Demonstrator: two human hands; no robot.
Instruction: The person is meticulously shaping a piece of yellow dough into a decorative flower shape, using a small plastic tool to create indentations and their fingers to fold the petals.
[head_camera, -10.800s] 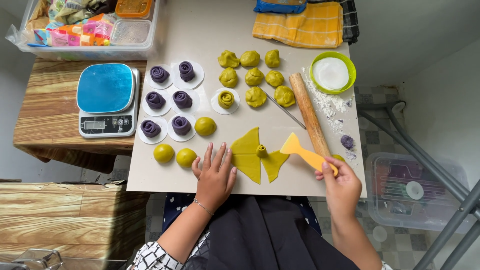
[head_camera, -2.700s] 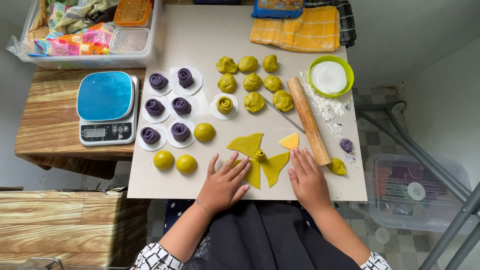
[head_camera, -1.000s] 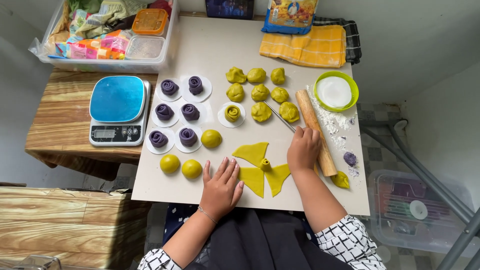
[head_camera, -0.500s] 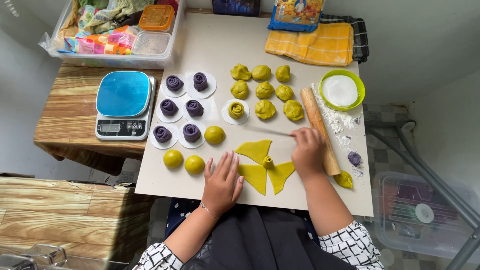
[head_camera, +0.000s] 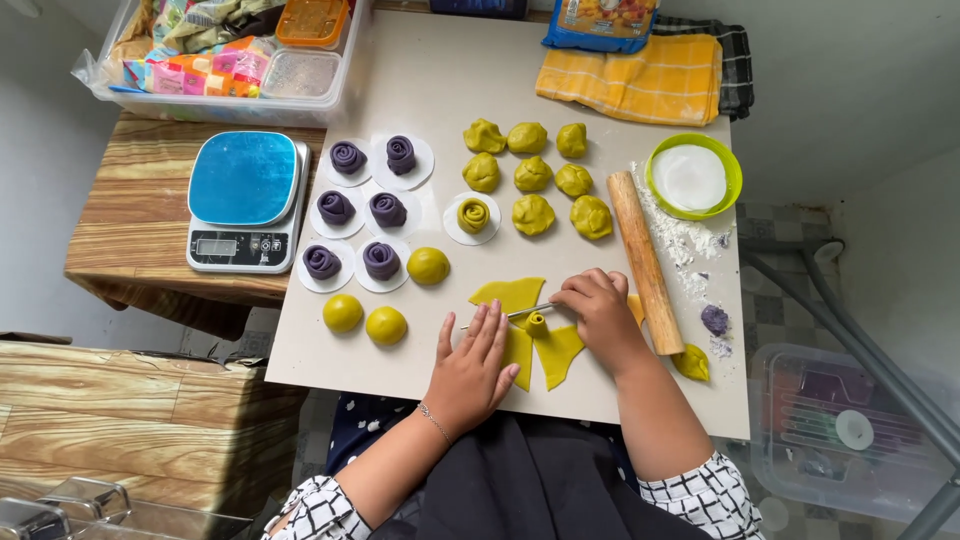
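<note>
On the pale surface (head_camera: 400, 90), seen from the head camera, the left hand (head_camera: 470, 365) lies flat with its fingers spread, pressing the near edge of the cut yellow-green dough sheet (head_camera: 520, 325). The right hand (head_camera: 600, 315) has its grip closed around a thin metal tool (head_camera: 500, 316), whose tip lies across the dough beside a small rolled dough piece (head_camera: 537, 325). A wooden rolling pin (head_camera: 645, 260) lies just right of that hand. A green bowl (head_camera: 735, 180) holds white flour. A clear plastic bin (head_camera: 345, 85) at the far left holds coloured packets and an orange lidded box. Purple dough spirals (head_camera: 365, 210) sit on white paper rounds beside a blue kitchen scale (head_camera: 245, 200).
</note>
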